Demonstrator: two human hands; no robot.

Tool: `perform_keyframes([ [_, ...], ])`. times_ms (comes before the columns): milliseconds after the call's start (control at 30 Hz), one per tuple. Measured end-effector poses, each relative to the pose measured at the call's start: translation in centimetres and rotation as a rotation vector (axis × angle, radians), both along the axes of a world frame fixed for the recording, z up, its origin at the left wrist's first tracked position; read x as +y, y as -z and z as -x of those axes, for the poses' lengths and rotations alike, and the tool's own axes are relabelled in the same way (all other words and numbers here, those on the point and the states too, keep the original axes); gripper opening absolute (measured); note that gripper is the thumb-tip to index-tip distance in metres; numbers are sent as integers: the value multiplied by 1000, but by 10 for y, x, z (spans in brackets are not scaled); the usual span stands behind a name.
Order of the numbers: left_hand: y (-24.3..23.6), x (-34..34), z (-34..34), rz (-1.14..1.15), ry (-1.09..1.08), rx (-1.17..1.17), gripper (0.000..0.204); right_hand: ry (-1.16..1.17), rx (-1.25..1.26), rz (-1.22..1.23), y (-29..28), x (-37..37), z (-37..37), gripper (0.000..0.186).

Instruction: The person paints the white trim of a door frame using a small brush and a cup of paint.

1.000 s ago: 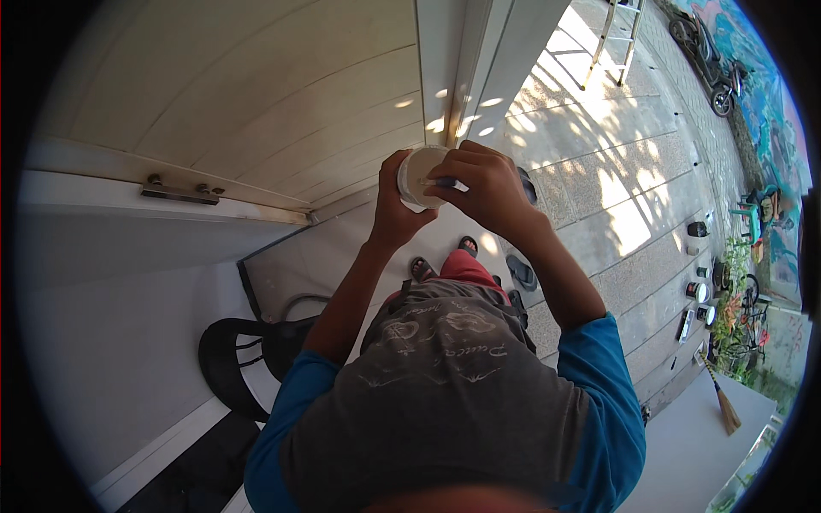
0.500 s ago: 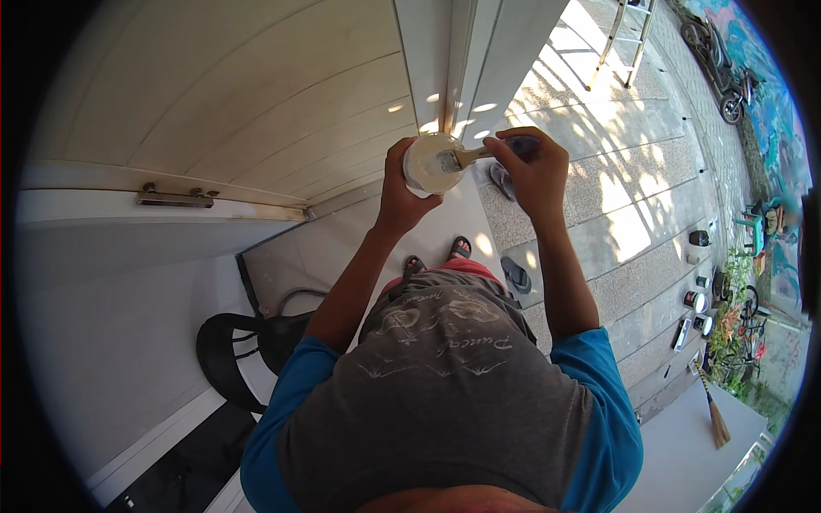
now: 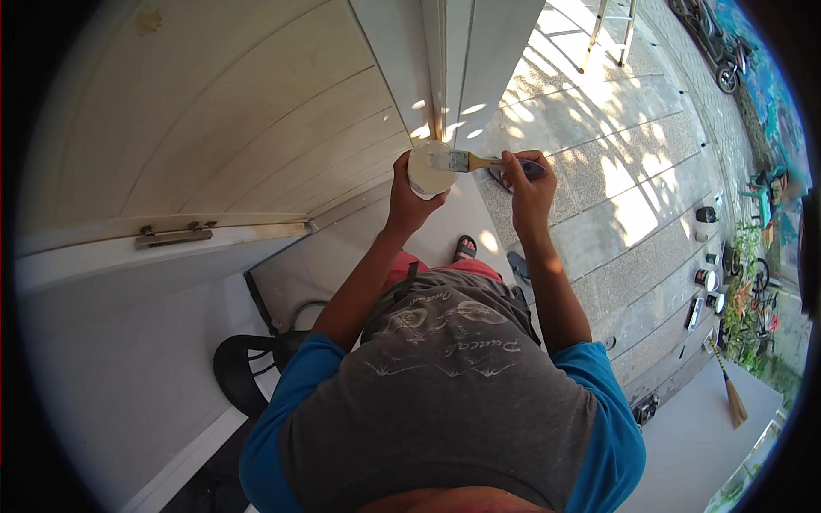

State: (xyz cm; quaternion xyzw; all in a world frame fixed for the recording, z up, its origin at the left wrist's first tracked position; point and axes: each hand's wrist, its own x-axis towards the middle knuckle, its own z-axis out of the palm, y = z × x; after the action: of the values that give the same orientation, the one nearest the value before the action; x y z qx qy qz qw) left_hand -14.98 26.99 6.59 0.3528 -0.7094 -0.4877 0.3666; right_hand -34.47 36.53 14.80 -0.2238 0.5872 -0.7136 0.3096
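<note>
Wrapped round the side of a white tub of cream-coloured paint (image 3: pixel 431 178), my left hand (image 3: pixel 410 203) holds it in front of the door frame. A paintbrush (image 3: pixel 481 162) with a wooden handle is gripped in my right hand (image 3: pixel 532 190). Its bristles, coated with pale paint, lie over the tub's opening, pointing left; whether they touch the paint I cannot tell. The frame's white upright post (image 3: pixel 445 64) rises just beyond the tub, dappled with sunlight. To the left stands the panelled cream door (image 3: pixel 282 103).
A metal bolt (image 3: pixel 175 234) sits on the door's lower edge. At the lower left is a black chair (image 3: pixel 239 372). Outside on the paving stand a ladder (image 3: pixel 607 34), several paint cans (image 3: pixel 706 280) and a broom (image 3: pixel 734 400). A sandal (image 3: pixel 518 265) lies near my feet.
My right hand has drawn lower, and the brush now lies nearly level, its ferrule showing over the tub's rim. The tub has shifted slightly, and my body has moved a little.
</note>
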Motion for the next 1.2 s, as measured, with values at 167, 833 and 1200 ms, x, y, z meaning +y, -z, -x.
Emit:
perform_keyframes([
  [167, 35, -37, -17, -51, 21, -2, 90, 21, -221, 17, 51, -18, -32, 29],
  [833, 116, -172, -59, -103, 297, -178, 93, 511, -840, 203, 146, -110, -147, 34],
  [1200, 122, -199, -136, 56, 286, -359, 88, 545, -740, 362, 220, -215, -130, 35],
])
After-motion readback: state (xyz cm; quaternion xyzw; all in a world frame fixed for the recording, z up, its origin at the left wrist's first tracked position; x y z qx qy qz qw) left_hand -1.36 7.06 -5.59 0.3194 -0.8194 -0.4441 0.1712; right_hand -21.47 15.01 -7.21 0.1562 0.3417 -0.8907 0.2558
